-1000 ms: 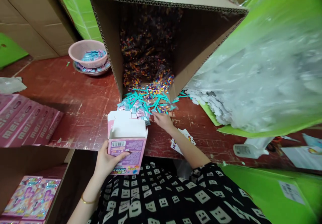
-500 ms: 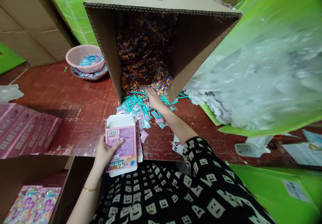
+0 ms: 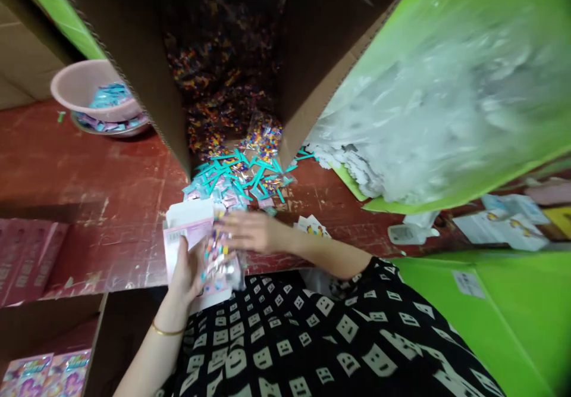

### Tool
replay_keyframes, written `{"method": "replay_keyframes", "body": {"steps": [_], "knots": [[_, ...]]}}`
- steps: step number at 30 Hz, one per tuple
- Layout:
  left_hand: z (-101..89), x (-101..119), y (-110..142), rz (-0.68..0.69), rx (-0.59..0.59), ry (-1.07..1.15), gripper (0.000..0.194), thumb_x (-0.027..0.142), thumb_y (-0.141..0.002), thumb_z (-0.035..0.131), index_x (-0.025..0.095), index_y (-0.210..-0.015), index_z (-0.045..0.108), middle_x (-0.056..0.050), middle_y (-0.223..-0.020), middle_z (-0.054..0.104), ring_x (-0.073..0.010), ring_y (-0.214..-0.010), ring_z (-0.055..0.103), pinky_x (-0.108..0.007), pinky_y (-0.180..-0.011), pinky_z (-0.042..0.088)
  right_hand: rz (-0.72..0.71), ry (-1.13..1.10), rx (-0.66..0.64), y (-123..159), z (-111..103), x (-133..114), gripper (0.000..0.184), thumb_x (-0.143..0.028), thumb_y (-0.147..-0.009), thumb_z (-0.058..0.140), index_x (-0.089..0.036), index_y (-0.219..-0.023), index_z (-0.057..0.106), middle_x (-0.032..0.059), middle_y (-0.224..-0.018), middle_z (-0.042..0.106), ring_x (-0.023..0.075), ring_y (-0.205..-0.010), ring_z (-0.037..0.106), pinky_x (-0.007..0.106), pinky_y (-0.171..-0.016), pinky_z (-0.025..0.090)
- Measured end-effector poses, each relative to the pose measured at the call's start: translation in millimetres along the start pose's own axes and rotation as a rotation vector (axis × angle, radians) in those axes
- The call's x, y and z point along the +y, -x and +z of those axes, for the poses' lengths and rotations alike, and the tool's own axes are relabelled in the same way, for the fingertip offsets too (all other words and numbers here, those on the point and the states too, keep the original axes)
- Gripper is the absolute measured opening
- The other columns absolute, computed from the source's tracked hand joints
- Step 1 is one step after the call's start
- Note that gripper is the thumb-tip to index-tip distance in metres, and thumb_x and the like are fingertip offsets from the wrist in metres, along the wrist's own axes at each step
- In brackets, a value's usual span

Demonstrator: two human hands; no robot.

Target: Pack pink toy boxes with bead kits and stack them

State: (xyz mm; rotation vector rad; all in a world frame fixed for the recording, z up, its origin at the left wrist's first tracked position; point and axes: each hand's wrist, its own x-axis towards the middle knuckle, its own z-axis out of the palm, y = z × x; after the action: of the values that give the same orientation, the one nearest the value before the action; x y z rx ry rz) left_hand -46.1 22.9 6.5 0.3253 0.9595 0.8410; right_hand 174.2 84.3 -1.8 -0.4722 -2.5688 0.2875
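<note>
My left hand (image 3: pixel 187 272) grips a small pink carton (image 3: pixel 187 230) with its white top flap up, at the near edge of the red table. My right hand (image 3: pixel 250 231) is closed on a clear packet of coloured beads (image 3: pixel 220 260) and holds it against the carton's front. Just beyond lies a heap of teal and pink sachets and bead packets (image 3: pixel 236 177), spilling from a big cardboard box (image 3: pixel 134 87) tipped on its side.
A pink bowl (image 3: pixel 84 87) with blue sachets stands at the back left. Flat pink cartons (image 3: pixel 27 260) lie at the left. A green sheet with a clear plastic bag of white pieces (image 3: pixel 446 105) fills the right. A brown box with pink packs (image 3: pixel 44 373) sits low left.
My right hand has come back from the sachet heap with a bead packet and brought it to the carton. The view has swung left and closer.
</note>
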Motion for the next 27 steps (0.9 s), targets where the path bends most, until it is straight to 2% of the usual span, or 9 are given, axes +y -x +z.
{"method": "replay_keyframes", "body": {"steps": [2, 3, 5, 8, 11, 14, 17, 22, 27], "knots": [[8.4, -9.3, -4.7, -0.059, 0.061, -0.025, 0.067, 0.053, -0.058, 0.09, 0.016, -0.11, 0.068, -0.008, -0.087, 0.075, -0.0234, -0.068, 0.072, -0.028, -0.059, 0.059, 0.012, -0.074, -0.006, 18.1, 0.6, -40.0, 0.035, -0.018, -0.096, 0.051, -0.02, -0.13, 0.061, 0.0044, -0.145, 0.054, 0.0176, -0.147, 0.032, 0.038, -0.121, 0.033], [11.2, -15.7, -6.5, -0.064, 0.084, -0.042, 0.062, 0.044, -0.058, 0.092, 0.017, -0.108, 0.068, -0.005, -0.082, 0.074, -0.0189, -0.059, 0.069, -0.025, -0.055, 0.057, 0.106, -0.104, 0.025, 32.5, -1.1, -51.1, 0.036, -0.021, -0.096, 0.054, -0.019, -0.131, 0.06, 0.0062, -0.145, 0.053, 0.0186, -0.145, 0.034, 0.038, -0.119, 0.035], [14.9, -29.4, -9.3, -0.044, 0.129, -0.062, 0.057, 0.039, -0.056, 0.094, 0.016, -0.101, 0.068, -0.003, -0.074, 0.073, -0.0139, -0.047, 0.063, -0.023, -0.05, 0.054, 0.456, -0.103, 0.162, 73.2, -8.3, -56.5, 0.04, -0.03, -0.094, 0.059, -0.019, -0.132, 0.058, 0.0094, -0.142, 0.055, 0.0217, -0.139, 0.043, 0.042, -0.114, 0.04], [19.9, -44.9, -12.1, -0.018, 0.155, -0.072, 0.055, 0.042, -0.053, 0.095, 0.014, -0.092, 0.068, -0.004, -0.074, 0.074, -0.0167, -0.055, 0.067, -0.024, -0.055, 0.057, 1.141, 0.059, 0.327, 147.7, -21.4, -41.3, 0.055, -0.042, -0.08, 0.075, -0.017, -0.126, 0.059, 0.0158, -0.125, 0.063, 0.0304, -0.119, 0.057, 0.051, -0.101, 0.046], [25.4, -50.3, -12.5, -0.065, 0.076, -0.054, 0.057, 0.036, -0.054, 0.095, 0.015, -0.101, 0.069, -0.007, -0.09, 0.076, -0.0215, -0.074, 0.073, -0.025, -0.064, 0.059, 1.497, 0.124, 0.153, 198.0, -24.8, -27.3, 0.078, -0.049, -0.056, 0.089, -0.014, -0.12, 0.06, 0.0171, -0.115, 0.062, 0.0344, -0.106, 0.058, 0.05, -0.09, 0.047], [26.3, -51.1, -9.2, -0.177, -0.065, -0.038, 0.059, 0.023, -0.057, 0.093, 0.015, -0.11, 0.069, -0.011, -0.107, 0.074, -0.0268, -0.092, 0.073, -0.029, -0.078, 0.06, 1.51, 0.153, -0.007, 207.2, -19.7, -24.6, 0.073, -0.048, -0.052, 0.091, -0.019, -0.112, 0.061, 0.013, -0.116, 0.059, 0.0328, -0.108, 0.054, 0.044, -0.088, 0.043], [21.2, -54.1, -3.6, -0.262, -0.154, 0.027, 0.055, 0.023, -0.07, 0.084, 0.013, -0.121, 0.066, -0.015, -0.119, 0.07, -0.0319, -0.113, 0.066, -0.037, -0.095, 0.056, 1.539, 0.143, -0.088, 198.2, -17.9, -23.6, 0.06, -0.041, -0.053, 0.092, -0.018, -0.101, 0.063, 0.0113, -0.113, 0.059, 0.0307, -0.107, 0.053, 0.039, -0.086, 0.041], [13.5, -62.8, 3.1, -0.253, -0.068, -0.041, 0.047, 0.026, -0.074, 0.082, 0.012, -0.117, 0.068, -0.015, -0.115, 0.072, -0.0305, -0.109, 0.068, -0.036, -0.09, 0.059, 1.52, 0.091, 0.014, 198.6, -30.0, -14.2, 0.025, -0.029, -0.066, 0.082, -0.017, -0.076, 0.063, 0.0063, -0.091, 0.065, 0.0217, -0.089, 0.059, 0.029, -0.073, 0.041], [15.3, -66.3, 3.3, -0.169, 0.012, -0.112, 0.051, 0.03, -0.064, 0.09, 0.014, -0.108, 0.069, -0.011, -0.101, 0.076, -0.0267, -0.096, 0.073, -0.028, -0.08, 0.06, 1.559, -0.134, 0.095, 209.6, -36.9, -4.9, 0.015, -0.025, -0.068, 0.078, -0.015, -0.073, 0.068, 0.0012, -0.067, 0.066, 0.0138, -0.061, 0.058, 0.023, -0.058, 0.038]]}}
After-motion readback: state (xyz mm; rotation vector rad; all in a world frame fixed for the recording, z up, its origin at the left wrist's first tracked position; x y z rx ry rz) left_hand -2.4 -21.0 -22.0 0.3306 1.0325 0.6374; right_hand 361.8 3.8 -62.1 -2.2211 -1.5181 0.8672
